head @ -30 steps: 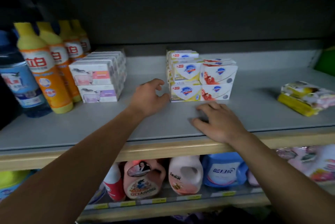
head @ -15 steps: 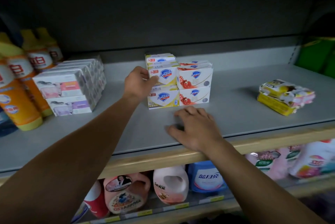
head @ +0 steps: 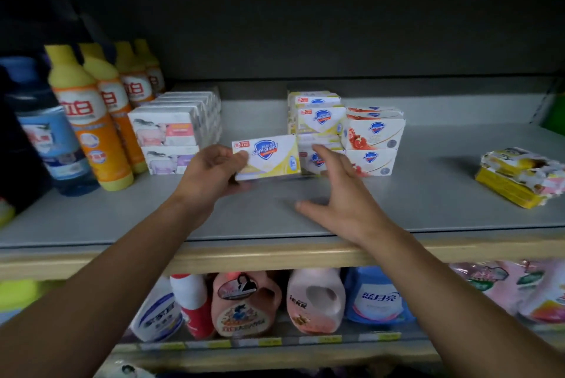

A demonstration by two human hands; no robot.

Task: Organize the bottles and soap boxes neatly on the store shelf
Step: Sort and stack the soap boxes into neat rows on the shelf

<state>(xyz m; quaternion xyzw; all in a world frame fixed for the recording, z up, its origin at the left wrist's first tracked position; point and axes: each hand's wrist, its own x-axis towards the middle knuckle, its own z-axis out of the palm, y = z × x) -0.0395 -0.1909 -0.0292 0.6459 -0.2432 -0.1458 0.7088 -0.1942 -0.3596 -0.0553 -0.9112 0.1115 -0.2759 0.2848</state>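
Left hand: grasping a yellow Safeguard soap box, lifted just left of the soap stack.
Right hand: released, fingers spread, reaching toward the stack.

Open shelf between soap stack and wrapped packs; left side crowded by bottles.

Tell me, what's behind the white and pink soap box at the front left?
Behind the white and pink soap box a row of similar white boxes runs back toward the shelf wall. Only their tops and side edges show; their fronts are hidden, so I cannot count them surely.
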